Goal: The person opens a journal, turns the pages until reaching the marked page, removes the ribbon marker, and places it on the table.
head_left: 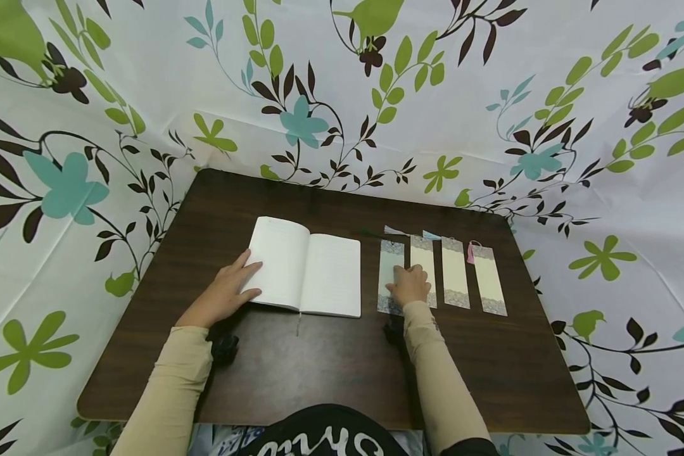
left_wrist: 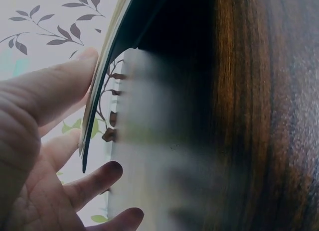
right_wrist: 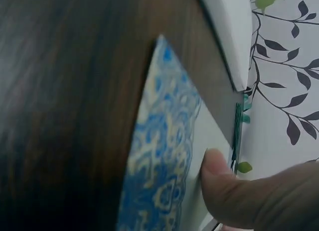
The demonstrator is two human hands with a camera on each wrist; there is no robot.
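An open notebook [head_left: 333,272] with blank white pages lies on the table. My left hand [head_left: 228,288] rests at its lower left edge, thumb and a finger touching the page; in the left wrist view two other fingers reach past the dark cover edge [left_wrist: 102,91]. Right of the notebook, my right hand [head_left: 410,285] grips the leftmost bookmark [head_left: 391,259], pale with a blue patterned band. The right wrist view shows the thumb [right_wrist: 217,166] on its face; the other fingers are mostly hidden. The hand partly covers a cream bookmark [head_left: 422,250] beside it.
Two more cream bookmarks stand in the row: one third from left [head_left: 455,272], and one with a pink tassel [head_left: 490,282] at far right. A thin ribbon [head_left: 298,324] hangs from the notebook. The dark wooden table [head_left: 296,380] meets a leaf-patterned cloth [head_left: 342,82] behind.
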